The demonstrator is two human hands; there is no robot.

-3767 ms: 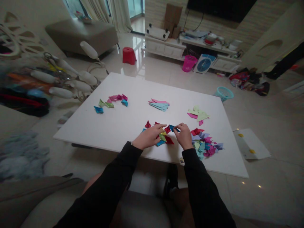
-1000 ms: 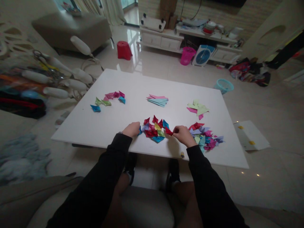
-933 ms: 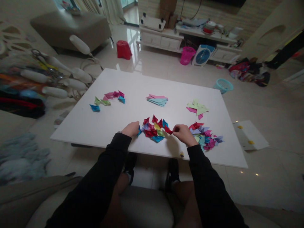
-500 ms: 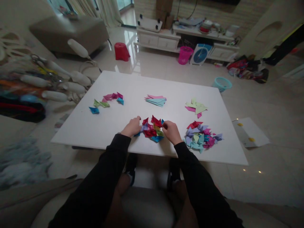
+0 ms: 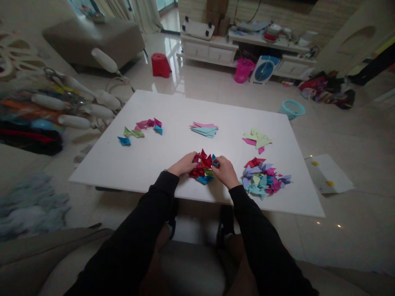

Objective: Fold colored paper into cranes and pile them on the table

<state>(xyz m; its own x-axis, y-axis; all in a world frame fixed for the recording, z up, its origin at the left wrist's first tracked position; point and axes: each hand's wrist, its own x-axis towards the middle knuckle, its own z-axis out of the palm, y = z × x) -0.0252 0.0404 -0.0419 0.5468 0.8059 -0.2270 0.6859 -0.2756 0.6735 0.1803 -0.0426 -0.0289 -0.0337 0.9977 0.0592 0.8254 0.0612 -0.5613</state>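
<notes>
A tight pile of small folded paper pieces (image 5: 205, 164), mostly red with some green and blue, lies near the front edge of the white table (image 5: 154, 164). My left hand (image 5: 185, 163) presses against its left side, fingers curled around the nearest pieces and covering some of them. At the pile's right side, my right hand (image 5: 226, 172) has thumb and fingertips closed on a blue folded paper piece (image 5: 214, 159). Farther right sits a larger heap of folded pieces (image 5: 262, 179) in purple, teal, pink and red.
Flat teal and pink paper strips (image 5: 204, 129) lie at the table's middle. Light green and pink folded paper (image 5: 257, 139) is at the right; a loose row of folded pieces (image 5: 149, 123) is at the left. A blue basket (image 5: 292, 109) stands beyond the right edge.
My left hand has moved right, onto the pile, and the pile looks more compact. Purple pieces at its left are now covered. My right hand stays at the right side.
</notes>
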